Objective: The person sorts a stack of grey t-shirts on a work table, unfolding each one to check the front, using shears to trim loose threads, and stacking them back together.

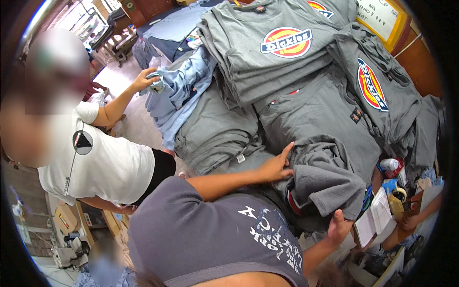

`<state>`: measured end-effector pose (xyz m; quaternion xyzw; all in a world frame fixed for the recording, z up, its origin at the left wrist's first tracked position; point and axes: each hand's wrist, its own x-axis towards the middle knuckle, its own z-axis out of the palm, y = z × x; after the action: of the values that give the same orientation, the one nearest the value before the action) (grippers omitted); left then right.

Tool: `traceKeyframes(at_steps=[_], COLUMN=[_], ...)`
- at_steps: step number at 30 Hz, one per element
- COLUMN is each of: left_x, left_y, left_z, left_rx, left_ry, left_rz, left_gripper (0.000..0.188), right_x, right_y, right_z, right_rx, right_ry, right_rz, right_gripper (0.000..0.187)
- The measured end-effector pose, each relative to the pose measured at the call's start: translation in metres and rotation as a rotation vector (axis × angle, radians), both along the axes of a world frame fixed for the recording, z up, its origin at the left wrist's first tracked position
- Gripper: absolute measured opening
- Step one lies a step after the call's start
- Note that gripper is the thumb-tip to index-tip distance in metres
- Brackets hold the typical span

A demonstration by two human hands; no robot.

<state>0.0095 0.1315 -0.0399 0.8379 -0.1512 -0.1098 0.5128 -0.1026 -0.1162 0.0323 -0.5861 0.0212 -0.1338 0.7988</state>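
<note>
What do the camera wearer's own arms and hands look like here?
The left hand and right hand are ungloved, with no ring or watch visible. The left arm leaves a plain, dark grey short sleeve; the right one is hard to make out.

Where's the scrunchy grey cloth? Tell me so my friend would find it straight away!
Find the big heap of grey shirts filling the upper middle and right. At its lower front, look between the left hand and the right hand. The bunched-up grey cloth there is all loose, rumpled folds, while the shirts just above lie flatter.
</note>
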Motion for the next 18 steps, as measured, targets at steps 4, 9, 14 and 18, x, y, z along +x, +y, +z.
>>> traceKeyframes(at_steps=[4,9,14,18], left_x=[0.023,0.017,0.016,0.014], left_y=[-0.003,-0.004,-0.012,-0.009], left_z=[-0.011,0.010,-0.003,0.009], left_rx=[0.067,-0.052,0.071,-0.180], left_ry=[-0.334,-0.291,-0.369,-0.107], left_rz=[-0.132,0.009,-0.159,-0.409], left_gripper=[0.025,0.034,0.028,0.049], right_x=[-0.022,-0.028,-0.015,-0.007], right_y=[-0.016,-0.033,-0.040,-0.033], right_z=[0.039,0.056,0.077,0.091], right_rx=[-0.415,-0.711,-0.688,-0.622], right_ry=[0.063,-0.105,-0.342,-0.478], right_rz=[-0.024,-0.295,-0.681,-0.814], right_gripper=[0.076,0.079,0.078,0.078])
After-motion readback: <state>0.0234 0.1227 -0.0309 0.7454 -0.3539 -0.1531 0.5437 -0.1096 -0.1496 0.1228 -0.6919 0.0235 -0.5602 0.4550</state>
